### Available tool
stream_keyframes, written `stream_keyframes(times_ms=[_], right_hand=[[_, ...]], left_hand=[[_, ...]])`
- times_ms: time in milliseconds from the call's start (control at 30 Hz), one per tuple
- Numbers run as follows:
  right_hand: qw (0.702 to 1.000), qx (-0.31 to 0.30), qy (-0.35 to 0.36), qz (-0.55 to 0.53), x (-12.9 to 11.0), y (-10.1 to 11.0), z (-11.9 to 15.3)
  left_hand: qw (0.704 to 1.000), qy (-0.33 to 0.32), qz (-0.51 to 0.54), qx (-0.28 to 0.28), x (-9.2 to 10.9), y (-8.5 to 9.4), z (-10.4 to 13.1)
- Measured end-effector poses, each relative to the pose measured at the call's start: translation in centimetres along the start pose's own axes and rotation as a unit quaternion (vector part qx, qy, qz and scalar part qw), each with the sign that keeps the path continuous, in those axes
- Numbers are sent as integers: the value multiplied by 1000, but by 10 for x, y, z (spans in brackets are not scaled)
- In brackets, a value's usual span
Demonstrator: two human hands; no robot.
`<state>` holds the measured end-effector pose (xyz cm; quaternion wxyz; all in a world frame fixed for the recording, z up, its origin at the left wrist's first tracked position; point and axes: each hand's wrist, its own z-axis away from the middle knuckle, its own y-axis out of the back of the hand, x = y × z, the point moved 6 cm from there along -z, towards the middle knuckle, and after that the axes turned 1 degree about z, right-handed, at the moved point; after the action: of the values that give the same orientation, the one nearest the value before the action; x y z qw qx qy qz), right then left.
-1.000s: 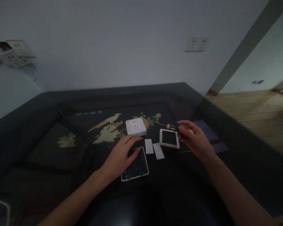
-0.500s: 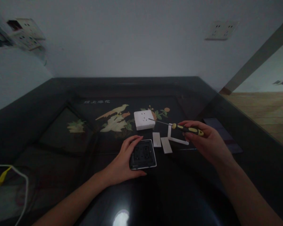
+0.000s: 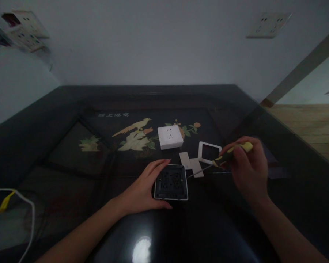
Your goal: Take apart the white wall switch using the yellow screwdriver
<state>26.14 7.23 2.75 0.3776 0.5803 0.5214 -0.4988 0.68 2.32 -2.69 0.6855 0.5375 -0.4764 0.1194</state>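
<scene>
Right hand (image 3: 249,170) clamped on screwdriver (image 3: 230,155), shaft slanting down-left, tip just right of switch module (image 3: 171,182). Left hand (image 3: 144,188) open, bracing module's left side near table (image 3: 57,120) front edge. Behind: two white strips (image 3: 191,163), white frame (image 3: 209,152), white socket (image 3: 170,137). Path unobstructed.

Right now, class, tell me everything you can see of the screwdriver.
The screwdriver has a black and yellow handle, plastic by its look, and a thin, pale metal shaft. The right hand grips the handle, which tilts up to the right. The shaft slants down to the left, its tip close to the right edge of the dark switch base, which the left hand steadies on the table. Whether the tip touches the base cannot be told.
</scene>
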Motion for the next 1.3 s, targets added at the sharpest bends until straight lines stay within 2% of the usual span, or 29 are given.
stream_keyframes(times_ms=[167, 467, 600, 667, 767, 867, 967, 1033, 1233, 1300], right_hand=[[997, -30, 54, 43, -9, -5, 15], [991, -50, 80, 94, -13, -12, 18], [978, -64, 138, 142, -25, -13, 23], [952, -81, 196, 222, -40, -20, 25], [875, -140, 296, 357, -65, -43, 27], [807, -210, 352, 425, -85, -72, 26], [765, -222, 384, 467, -98, -90, 27], [763, -209, 392, 470, -102, -94, 30], [797, -195, 388, 420, -100, -92, 37], [802, -207, 386, 406, -99, -93, 36]], left_hand=[[1000, 15, 8, -15, -2, 1, 0], [1000, 14, -1, 0, -4, -3, 1], [1000, 4, -7, 7, -5, -5, 1], [1000, 1, -13, 14, -6, -7, 1], [999, -2, -23, 21, -6, -8, 0], [999, -3, -30, 32, -6, -8, 1], [999, -8, -35, 41, -5, -8, 2], [998, -11, -37, 47, -5, -8, 3], [998, -10, -40, 43, -7, -10, 3], [998, -13, -42, 43, -6, -10, 3]])
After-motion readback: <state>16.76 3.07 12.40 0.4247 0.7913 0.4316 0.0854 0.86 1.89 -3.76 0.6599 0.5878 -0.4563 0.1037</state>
